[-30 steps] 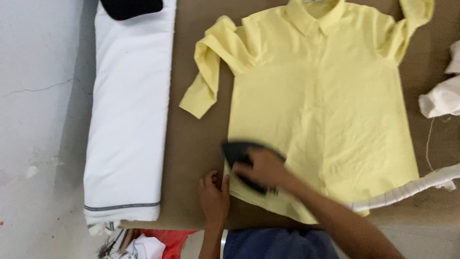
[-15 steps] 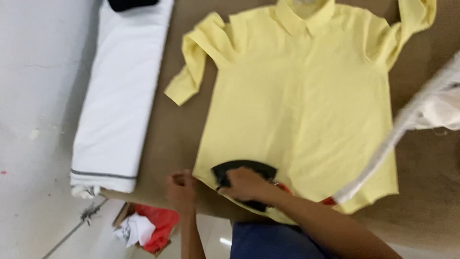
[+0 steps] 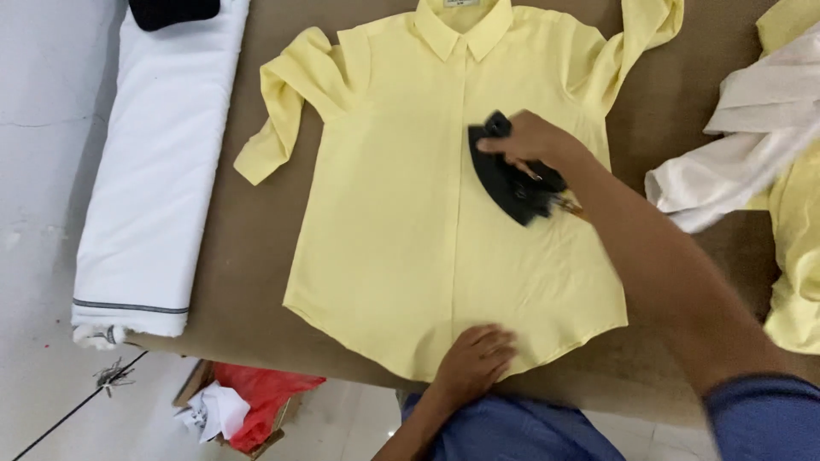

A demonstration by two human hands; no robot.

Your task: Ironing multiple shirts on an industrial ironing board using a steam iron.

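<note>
A pale yellow collared shirt (image 3: 401, 196) lies flat, front up, on a brown table (image 3: 239, 248), collar at the far edge and both sleeves folded inward. My right hand (image 3: 530, 141) grips a black iron (image 3: 512, 179) that rests on the shirt's right chest area. My left hand (image 3: 474, 363) presses flat on the shirt's bottom hem near the table's front edge.
A folded white cloth bolt (image 3: 154, 171) lies along the table's left side, with a black item (image 3: 171, 10) at its far end. White fabric (image 3: 752, 128) and another yellow garment (image 3: 799, 256) lie at the right. A box with red and white scraps (image 3: 248, 405) sits on the floor.
My right hand has slid the iron from the shirt's lower hem up and to the right, onto the chest area. My left hand stays holding the hem. The view has shifted.
</note>
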